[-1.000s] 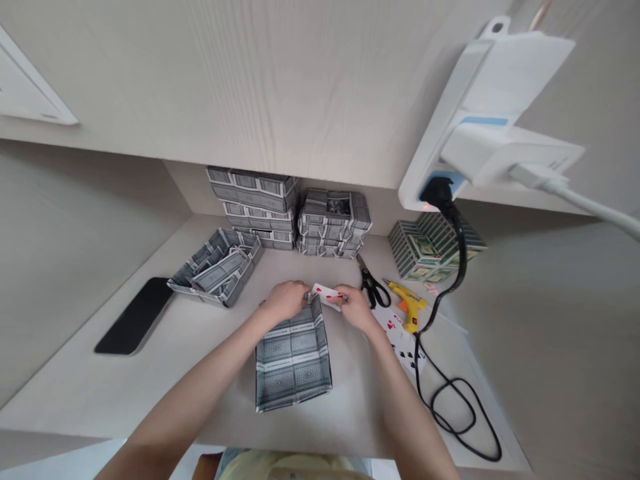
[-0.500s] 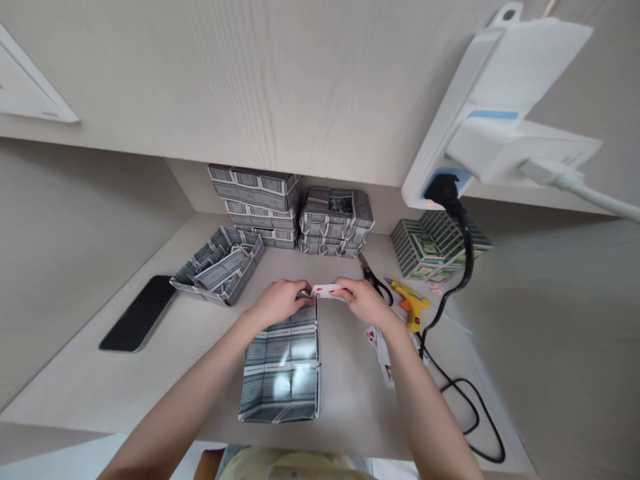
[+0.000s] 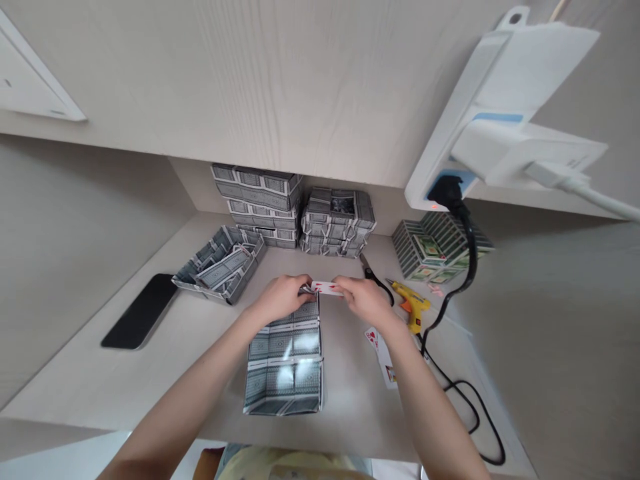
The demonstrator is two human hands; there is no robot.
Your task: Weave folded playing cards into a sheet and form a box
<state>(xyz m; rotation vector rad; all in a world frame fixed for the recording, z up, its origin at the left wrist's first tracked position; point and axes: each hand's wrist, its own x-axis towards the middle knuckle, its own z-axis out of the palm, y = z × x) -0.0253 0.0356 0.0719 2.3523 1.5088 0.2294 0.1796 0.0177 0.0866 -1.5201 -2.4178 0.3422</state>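
Observation:
An open box made of grey patterned playing cards (image 3: 285, 363) rests near the desk's front edge. My left hand (image 3: 286, 297) pinches the box's far right corner, where a card's end meets it. With fingers closed, my right hand (image 3: 364, 300) grips the other end of that white card with red pips (image 3: 326, 288), which sticks out rightward from the corner. Loose cards (image 3: 384, 357) lie beside my right forearm. A yellow glue gun (image 3: 413, 307) and black-handled scissors (image 3: 377, 283) are just beyond my right hand.
Stacked card boxes (image 3: 263, 200) and another stack (image 3: 337, 223) stand at the back. A card tray (image 3: 220, 267) and a black phone (image 3: 140, 312) are left. Green cards (image 3: 435, 247), a black cable (image 3: 470, 260) and a power strip (image 3: 450, 120) are right.
The box has shifted slightly right and away from me in the view. Both hands keep their holds, and my right hand sits a little closer to my left.

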